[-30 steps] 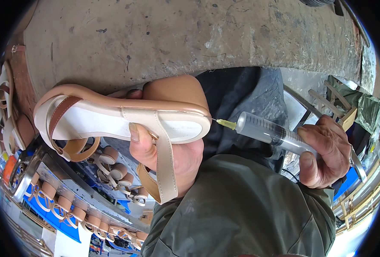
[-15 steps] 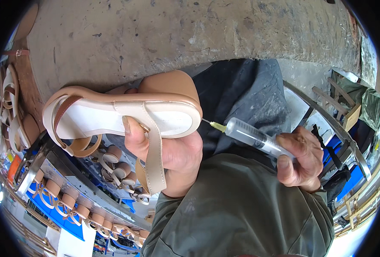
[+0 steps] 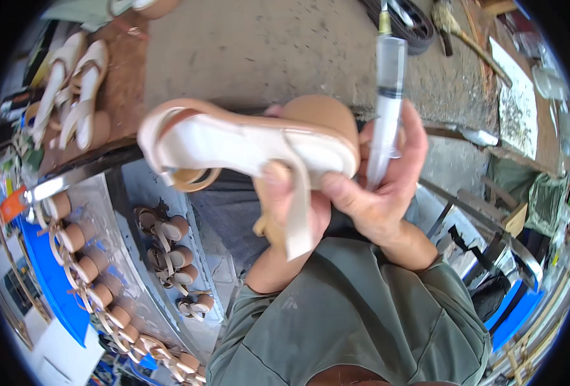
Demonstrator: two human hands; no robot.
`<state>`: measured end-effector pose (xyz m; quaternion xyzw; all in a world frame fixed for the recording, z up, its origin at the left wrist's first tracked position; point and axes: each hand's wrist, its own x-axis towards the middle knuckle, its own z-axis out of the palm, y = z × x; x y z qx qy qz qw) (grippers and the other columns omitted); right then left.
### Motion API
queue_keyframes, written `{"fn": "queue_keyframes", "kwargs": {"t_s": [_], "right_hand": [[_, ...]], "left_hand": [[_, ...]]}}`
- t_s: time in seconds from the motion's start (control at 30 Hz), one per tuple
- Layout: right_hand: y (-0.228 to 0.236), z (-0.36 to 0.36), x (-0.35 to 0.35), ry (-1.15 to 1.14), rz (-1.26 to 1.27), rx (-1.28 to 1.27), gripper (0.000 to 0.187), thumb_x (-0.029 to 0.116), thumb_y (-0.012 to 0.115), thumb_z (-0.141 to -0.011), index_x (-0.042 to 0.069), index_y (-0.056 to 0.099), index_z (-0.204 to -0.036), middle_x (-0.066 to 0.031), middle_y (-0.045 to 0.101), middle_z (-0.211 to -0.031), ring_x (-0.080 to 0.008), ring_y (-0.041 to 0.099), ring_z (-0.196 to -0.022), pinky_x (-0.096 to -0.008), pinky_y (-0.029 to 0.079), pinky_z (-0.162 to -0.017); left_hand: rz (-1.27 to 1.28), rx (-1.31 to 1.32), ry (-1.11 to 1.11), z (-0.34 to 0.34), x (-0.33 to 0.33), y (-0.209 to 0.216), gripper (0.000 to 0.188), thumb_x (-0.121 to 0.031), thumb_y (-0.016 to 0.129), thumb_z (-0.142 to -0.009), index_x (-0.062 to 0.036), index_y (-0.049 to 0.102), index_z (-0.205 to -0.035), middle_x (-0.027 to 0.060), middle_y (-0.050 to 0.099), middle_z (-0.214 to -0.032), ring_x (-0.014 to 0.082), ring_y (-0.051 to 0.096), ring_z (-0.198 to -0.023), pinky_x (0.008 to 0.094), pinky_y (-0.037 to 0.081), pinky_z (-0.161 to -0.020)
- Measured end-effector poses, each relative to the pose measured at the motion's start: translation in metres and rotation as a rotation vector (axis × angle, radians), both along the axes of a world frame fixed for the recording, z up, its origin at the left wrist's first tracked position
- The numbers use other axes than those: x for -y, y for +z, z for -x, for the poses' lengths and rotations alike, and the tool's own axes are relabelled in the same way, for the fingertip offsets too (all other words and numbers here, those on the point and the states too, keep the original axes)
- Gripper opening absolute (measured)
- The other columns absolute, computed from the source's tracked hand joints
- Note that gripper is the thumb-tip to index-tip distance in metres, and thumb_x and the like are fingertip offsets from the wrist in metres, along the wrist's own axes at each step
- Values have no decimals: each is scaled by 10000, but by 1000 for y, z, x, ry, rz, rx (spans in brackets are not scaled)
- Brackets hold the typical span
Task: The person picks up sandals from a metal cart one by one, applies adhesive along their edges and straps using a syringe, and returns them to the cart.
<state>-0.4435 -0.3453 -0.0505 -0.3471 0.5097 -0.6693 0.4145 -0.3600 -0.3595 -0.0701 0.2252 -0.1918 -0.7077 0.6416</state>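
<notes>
The left hand (image 3: pixel 317 214) clasps a beige sandal (image 3: pixel 227 143) with its fingers; the right hand's (image 3: pixel 388 204) fingers grip a syringe (image 3: pixel 391 80) pointing far over the counter (image 3: pixel 246 58).

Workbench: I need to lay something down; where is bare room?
Bare: the middle of the workbench, between the sandals at left and the black coil, beyond the held sandal. Crowded: upper right, coil and wooden-handled tool.

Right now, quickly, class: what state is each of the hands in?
Left hand: closed, holding the sandal.
Right hand: holding the syringe, thumb by the sandal's heel end.
</notes>
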Motion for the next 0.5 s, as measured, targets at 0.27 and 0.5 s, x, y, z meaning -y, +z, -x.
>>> {"fn": "queue_keyframes", "kwargs": {"t_s": [0.27, 0.5], "right_hand": [[46, 48, 14, 271, 191, -661, 916, 129, 819, -596, 22, 285, -1333, -85, 463, -1035, -145, 491, -883, -293, 466, -770], [73, 51, 17, 503, 103, -720, 863, 133, 809, -588, 35, 346, -1310, -93, 481, -1066, -158, 509, -933, -288, 458, -798]], "left_hand": [[-42, 69, -253, -74, -56, -2, 496, -397, 429, -922, 24, 471, -1182, 137, 539, -1058, 174, 530, -896, 272, 439, -710], [655, 1084, -332, -98, -6, -16, 435, -151, 512, -848, 19, 464, -1247, 201, 433, -1253, 371, 456, -1119, 384, 344, -972]]}}
